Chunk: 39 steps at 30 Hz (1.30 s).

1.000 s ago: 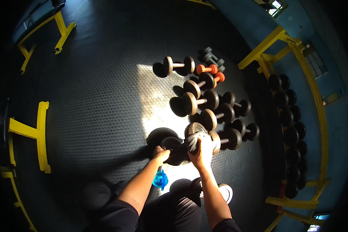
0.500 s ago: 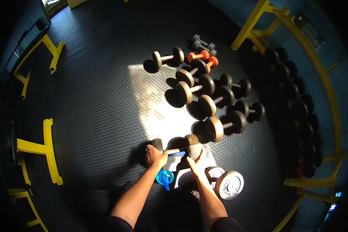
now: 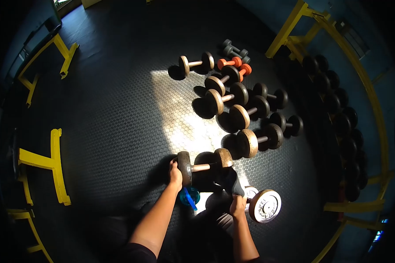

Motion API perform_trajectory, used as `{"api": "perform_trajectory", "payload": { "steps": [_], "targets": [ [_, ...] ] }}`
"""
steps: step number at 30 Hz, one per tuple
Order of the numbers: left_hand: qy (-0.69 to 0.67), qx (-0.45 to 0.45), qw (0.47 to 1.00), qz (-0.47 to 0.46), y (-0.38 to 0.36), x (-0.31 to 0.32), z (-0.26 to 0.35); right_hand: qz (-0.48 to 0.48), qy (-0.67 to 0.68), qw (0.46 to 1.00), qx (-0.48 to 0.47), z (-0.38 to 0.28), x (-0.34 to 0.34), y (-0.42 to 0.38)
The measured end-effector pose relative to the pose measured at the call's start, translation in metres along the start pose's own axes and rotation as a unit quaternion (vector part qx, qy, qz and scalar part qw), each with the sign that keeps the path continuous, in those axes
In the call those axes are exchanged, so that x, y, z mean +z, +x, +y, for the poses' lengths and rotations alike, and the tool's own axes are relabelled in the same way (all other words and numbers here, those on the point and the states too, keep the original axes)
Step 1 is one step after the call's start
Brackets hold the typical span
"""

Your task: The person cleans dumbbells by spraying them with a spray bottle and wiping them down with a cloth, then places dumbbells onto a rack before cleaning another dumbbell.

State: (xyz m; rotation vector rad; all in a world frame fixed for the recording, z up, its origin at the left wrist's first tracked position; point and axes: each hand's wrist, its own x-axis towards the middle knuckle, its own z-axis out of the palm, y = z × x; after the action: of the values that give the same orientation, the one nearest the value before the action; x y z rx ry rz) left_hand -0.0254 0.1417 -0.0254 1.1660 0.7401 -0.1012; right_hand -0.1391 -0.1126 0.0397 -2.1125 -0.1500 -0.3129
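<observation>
Just in front of me is a dumbbell (image 3: 201,167) with dark, worn round heads and a bare metal handle. My left hand (image 3: 175,176) is closed on the outer side of its left head, fingers over the edge. My right hand (image 3: 238,206) grips a dark cloth (image 3: 230,180), which reaches up to just below the right head. Under the dumbbell, between my arms, is a round blue-teal container (image 3: 189,197) with a bright blue strip across it. Right beside my right hand lies a plate-loaded dumbbell (image 3: 266,206) with pale, raised lettering.
Rows of dumbbells (image 3: 249,142) stand on the black textured mat (image 3: 118,114), with orange dumbbells (image 3: 229,62) and grey dumbbells (image 3: 236,50) farther off. A yellow rack (image 3: 373,101) holds black dumbbells along the right. Yellow frame legs (image 3: 57,166) stand at the left.
My right hand has left the dumbbell's right head and come down and right, drawing the cloth with it. My left hand stays at the left head, now on its outer side.
</observation>
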Motion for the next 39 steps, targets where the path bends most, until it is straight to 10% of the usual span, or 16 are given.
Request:
{"api": "perform_trajectory", "payload": {
  "steps": [3,7,9,11,13,14,20,25,31,34,36,39],
  "targets": [
    [-0.047,-0.060,0.997,0.004,-0.022,0.012,0.025,-0.130,0.158,0.960,0.193,-0.088,0.009,0.053],
    [-0.113,0.013,0.992,-0.056,-0.006,0.003,-0.005,-0.395,0.029,0.918,0.026,-0.081,0.077,0.099],
    [-0.024,0.163,0.983,-0.079,0.029,-0.002,-0.075,-0.345,-0.037,0.935,-0.075,-0.065,0.120,0.114],
    [-0.174,-0.015,0.984,-0.037,-0.024,0.017,0.015,-0.373,-0.032,0.927,-0.022,-0.052,0.147,0.150],
    [-0.065,0.073,0.995,-0.003,-0.007,0.012,-0.005,-0.349,-0.009,0.914,0.205,-0.013,0.185,0.177],
    [-0.007,0.074,0.996,0.043,-0.005,0.011,-0.014,-0.459,-0.052,0.875,0.142,0.010,0.195,0.199],
    [-0.016,0.025,0.996,0.079,-0.011,0.020,0.016,-0.365,0.143,0.855,0.340,0.011,0.203,0.193],
    [-0.015,0.063,0.996,0.060,0.018,0.010,-0.010,-0.114,0.150,0.980,0.059,-0.049,0.159,0.084],
    [-0.039,0.026,0.996,0.076,-0.005,0.020,0.023,-0.243,0.241,0.855,0.389,-0.055,0.116,0.015],
    [0.110,0.125,0.980,0.109,0.007,0.009,0.008,-0.202,0.230,0.912,0.274,-0.054,0.132,0.042],
    [0.021,0.039,0.996,0.080,-0.003,0.010,0.019,-0.145,0.235,0.925,0.261,-0.070,0.137,0.087],
    [0.060,0.082,0.988,0.116,-0.013,0.017,0.017,-0.264,0.074,0.917,0.288,-0.039,0.165,0.153]
  ]
}}
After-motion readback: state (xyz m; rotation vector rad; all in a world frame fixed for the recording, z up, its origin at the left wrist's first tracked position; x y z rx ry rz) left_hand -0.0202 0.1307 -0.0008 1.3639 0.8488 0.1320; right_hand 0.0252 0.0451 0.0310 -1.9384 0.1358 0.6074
